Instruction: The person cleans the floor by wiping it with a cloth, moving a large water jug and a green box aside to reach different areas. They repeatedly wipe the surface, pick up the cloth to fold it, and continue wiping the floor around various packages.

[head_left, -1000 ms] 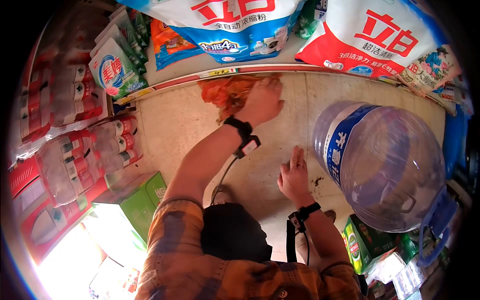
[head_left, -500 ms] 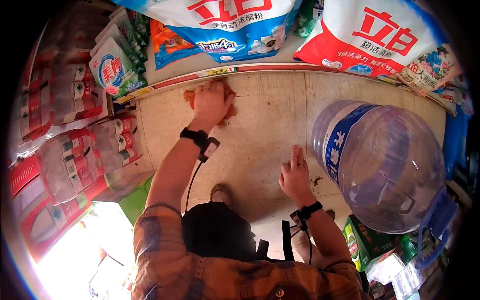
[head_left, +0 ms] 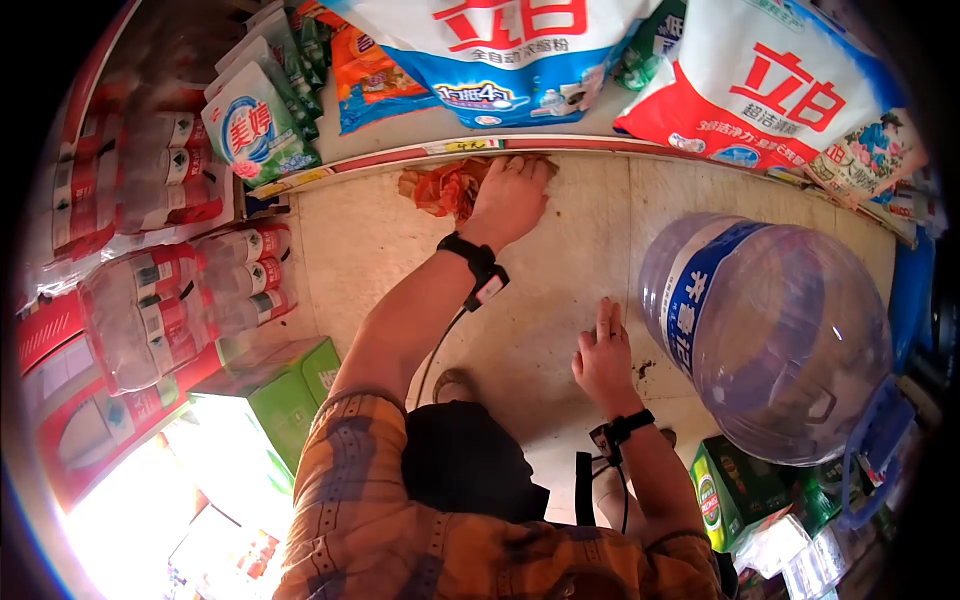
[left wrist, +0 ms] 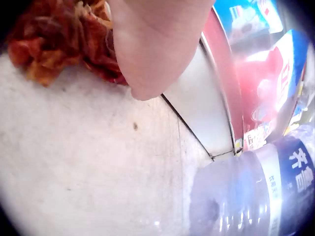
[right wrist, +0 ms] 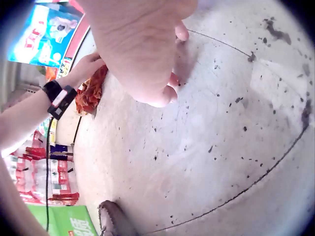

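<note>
Against the base of the shelf in the head view, my left hand presses an orange-red crumpled cloth on the floor. Its fingers lie over the cloth, which bunches out on the left and shows a little beyond the fingertips. The left wrist view has the thumb side of that hand beside the red cloth. My right hand is held low near the floor, holding nothing, with two fingers extended forward. In the right wrist view, its palm side and some fingertips show above the speckled floor.
A large clear water bottle lies on its side at the right. Detergent bags line the front shelf edge. Bottle packs and a green box stand left; a shoe is below.
My left hand and the cloth went left along the shelf base, then came back right. The right hand stays nearly in place, and the head view has shifted slightly.
</note>
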`<state>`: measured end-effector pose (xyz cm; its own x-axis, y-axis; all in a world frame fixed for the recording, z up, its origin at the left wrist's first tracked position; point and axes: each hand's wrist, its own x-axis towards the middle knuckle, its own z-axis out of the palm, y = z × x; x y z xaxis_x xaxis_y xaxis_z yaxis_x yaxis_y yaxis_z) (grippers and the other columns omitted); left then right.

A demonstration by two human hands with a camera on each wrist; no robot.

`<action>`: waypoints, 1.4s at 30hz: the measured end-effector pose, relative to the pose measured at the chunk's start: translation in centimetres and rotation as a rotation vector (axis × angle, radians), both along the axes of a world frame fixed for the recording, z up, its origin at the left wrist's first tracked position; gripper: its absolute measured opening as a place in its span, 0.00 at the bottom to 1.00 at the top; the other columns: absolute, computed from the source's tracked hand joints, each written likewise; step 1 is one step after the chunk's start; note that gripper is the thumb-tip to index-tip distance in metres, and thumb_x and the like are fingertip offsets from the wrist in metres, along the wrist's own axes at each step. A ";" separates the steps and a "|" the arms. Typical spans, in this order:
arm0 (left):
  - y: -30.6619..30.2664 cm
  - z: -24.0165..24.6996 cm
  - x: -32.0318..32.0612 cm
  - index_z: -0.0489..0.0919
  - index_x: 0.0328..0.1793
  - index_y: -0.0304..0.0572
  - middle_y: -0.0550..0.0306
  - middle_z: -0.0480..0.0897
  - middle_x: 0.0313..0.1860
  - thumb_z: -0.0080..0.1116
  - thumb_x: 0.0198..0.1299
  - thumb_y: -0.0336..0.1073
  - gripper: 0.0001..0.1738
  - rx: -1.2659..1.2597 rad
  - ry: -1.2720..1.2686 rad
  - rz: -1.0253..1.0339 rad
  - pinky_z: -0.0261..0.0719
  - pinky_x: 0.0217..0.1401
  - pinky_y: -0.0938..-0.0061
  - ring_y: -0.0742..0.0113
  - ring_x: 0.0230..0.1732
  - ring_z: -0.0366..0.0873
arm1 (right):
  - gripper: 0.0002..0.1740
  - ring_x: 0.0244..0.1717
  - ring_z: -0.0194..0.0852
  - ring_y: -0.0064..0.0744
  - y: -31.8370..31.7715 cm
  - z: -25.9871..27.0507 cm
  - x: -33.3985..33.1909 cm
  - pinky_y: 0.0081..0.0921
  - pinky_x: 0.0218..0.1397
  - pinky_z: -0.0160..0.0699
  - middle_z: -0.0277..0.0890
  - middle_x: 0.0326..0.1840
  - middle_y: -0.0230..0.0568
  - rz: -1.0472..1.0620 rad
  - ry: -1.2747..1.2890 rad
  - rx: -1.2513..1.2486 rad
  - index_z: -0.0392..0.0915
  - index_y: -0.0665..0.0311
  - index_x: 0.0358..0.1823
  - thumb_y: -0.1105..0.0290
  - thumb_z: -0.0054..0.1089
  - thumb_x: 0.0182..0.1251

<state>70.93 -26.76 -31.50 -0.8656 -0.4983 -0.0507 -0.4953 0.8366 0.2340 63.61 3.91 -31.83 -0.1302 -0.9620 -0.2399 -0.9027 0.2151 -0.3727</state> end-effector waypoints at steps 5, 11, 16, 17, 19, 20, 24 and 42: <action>-1.4 -0.3 5.8 0.72 0.61 0.35 0.48 0.82 0.54 0.54 0.64 0.45 0.25 -0.138 -0.142 0.085 0.63 0.67 0.59 0.56 0.61 0.74 | 0.13 0.75 0.50 0.73 0.0 -0.2 0.0 0.56 0.65 0.67 0.45 0.78 0.71 0.006 0.026 -0.009 0.78 0.70 0.34 0.69 0.65 0.49; -3.4 0.3 11.0 0.73 0.60 0.36 0.50 0.82 0.53 0.54 0.65 0.48 0.25 -0.117 -0.158 0.174 0.65 0.64 0.60 0.58 0.54 0.79 | 0.15 0.75 0.50 0.72 0.1 -0.9 0.0 0.55 0.64 0.68 0.45 0.79 0.70 0.037 0.081 0.044 0.78 0.69 0.36 0.67 0.65 0.50; -5.1 -0.5 15.5 0.74 0.60 0.40 0.54 0.82 0.53 0.54 0.64 0.50 0.26 -0.210 -0.117 0.251 0.67 0.62 0.59 0.57 0.50 0.81 | 0.16 0.76 0.49 0.70 0.3 -0.7 -0.3 0.55 0.65 0.67 0.44 0.79 0.69 0.083 0.133 0.049 0.78 0.69 0.37 0.66 0.66 0.50; -5.5 -0.6 16.4 0.74 0.60 0.40 0.54 0.82 0.53 0.54 0.64 0.50 0.26 -0.212 -0.119 0.255 0.67 0.62 0.59 0.57 0.50 0.81 | 0.16 0.76 0.48 0.70 0.0 -0.1 -0.4 0.55 0.65 0.67 0.44 0.79 0.69 0.066 0.078 0.068 0.78 0.69 0.37 0.65 0.66 0.50; -6.1 -0.4 18.2 0.74 0.61 0.40 0.53 0.83 0.53 0.54 0.65 0.51 0.26 -0.217 -0.220 0.331 0.67 0.62 0.59 0.56 0.51 0.81 | 0.17 0.77 0.48 0.71 0.3 -0.4 -0.4 0.55 0.65 0.67 0.44 0.79 0.69 0.052 0.021 0.090 0.78 0.69 0.37 0.65 0.66 0.50; -6.5 -0.1 19.1 0.73 0.62 0.40 0.51 0.83 0.53 0.53 0.65 0.52 0.28 -0.176 -0.283 0.378 0.67 0.62 0.57 0.55 0.52 0.80 | 0.17 0.77 0.47 0.71 0.6 -1.4 -0.3 0.55 0.66 0.66 0.44 0.79 0.69 0.084 0.079 0.088 0.78 0.69 0.38 0.64 0.66 0.50; -8.3 -0.2 23.3 0.72 0.65 0.40 0.47 0.84 0.51 0.52 0.65 0.58 0.32 -0.143 -0.412 0.568 0.67 0.62 0.50 0.51 0.51 0.81 | 0.17 0.76 0.47 0.73 -0.3 0.2 -0.1 0.56 0.66 0.66 0.44 0.78 0.71 0.065 0.067 0.090 0.78 0.69 0.38 0.64 0.65 0.51; -5.6 -0.1 18.5 0.76 0.55 0.33 0.39 0.79 0.55 0.51 0.65 0.53 0.27 -0.026 -0.159 0.386 0.73 0.53 0.52 0.48 0.53 0.79 | 0.12 0.75 0.48 0.78 -0.8 0.0 0.7 0.58 0.64 0.66 0.43 0.77 0.75 0.049 0.047 0.019 0.78 0.68 0.32 0.67 0.65 0.50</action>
